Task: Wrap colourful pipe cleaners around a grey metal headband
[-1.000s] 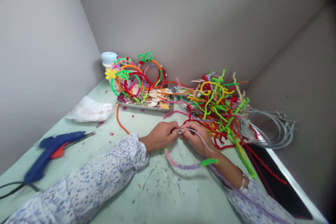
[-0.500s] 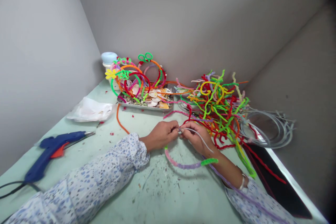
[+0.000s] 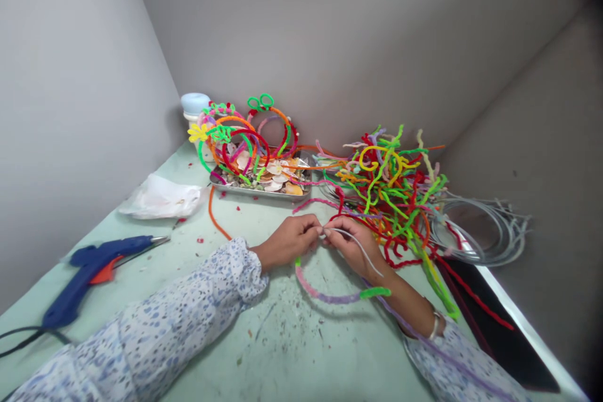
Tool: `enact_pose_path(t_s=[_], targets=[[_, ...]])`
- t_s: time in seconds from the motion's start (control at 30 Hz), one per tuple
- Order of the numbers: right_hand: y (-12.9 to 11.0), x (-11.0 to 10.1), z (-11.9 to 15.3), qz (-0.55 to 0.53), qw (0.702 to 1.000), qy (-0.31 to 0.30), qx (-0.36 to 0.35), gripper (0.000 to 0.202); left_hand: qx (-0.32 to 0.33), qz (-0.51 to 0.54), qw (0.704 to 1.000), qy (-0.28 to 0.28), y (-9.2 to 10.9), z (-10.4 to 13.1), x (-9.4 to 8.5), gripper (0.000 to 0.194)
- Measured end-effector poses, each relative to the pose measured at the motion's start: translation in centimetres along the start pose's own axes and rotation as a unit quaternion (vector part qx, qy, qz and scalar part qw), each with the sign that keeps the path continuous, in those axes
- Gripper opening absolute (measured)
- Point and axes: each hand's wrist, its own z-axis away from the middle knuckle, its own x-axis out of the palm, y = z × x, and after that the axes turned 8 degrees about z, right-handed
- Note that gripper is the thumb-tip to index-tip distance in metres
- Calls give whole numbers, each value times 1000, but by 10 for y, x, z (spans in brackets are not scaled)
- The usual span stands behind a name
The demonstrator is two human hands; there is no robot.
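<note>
In the head view, just below centre, a thin pale strand (image 3: 360, 245) is pinched between the fingertips of the left hand (image 3: 289, 242) and right hand (image 3: 349, 245), both grips closed on it. A green, pink and purple fuzzy band (image 3: 336, 298) is seen at six o'clock from them. From the hands, a shell-filled tray (image 3: 264, 193) is placed at eleven o'clock, tangled fuzzy stems (image 3: 391, 176) at one, a blue glue gun (image 3: 80, 282) at nine, on the pale green tabletop (image 3: 282, 352).

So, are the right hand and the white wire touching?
Touching. The head view shows the right hand's thumb and fingers pinching the white wire near one end.
</note>
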Motion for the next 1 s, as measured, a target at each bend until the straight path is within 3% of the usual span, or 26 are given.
enact_pose_path(t_s=[0.33, 0.57, 0.83, 1.0], targets=[[-2, -2, -1, 28, 999, -7, -25, 15, -31, 78, 996, -7, -3, -2, -1, 22], [6, 0, -4, 76, 996, 21, -51, 13, -53, 140, 989, -21, -4, -3, -3, 21], [20, 0, -3, 104, 987, 26, -117, 11, -96, 228, 966, -81, -10, -10, -7, 17], [20, -2, -1, 130, 977, 42, -166, 10, -134, 274, 946, -110, -4, -11, -12, 15]])
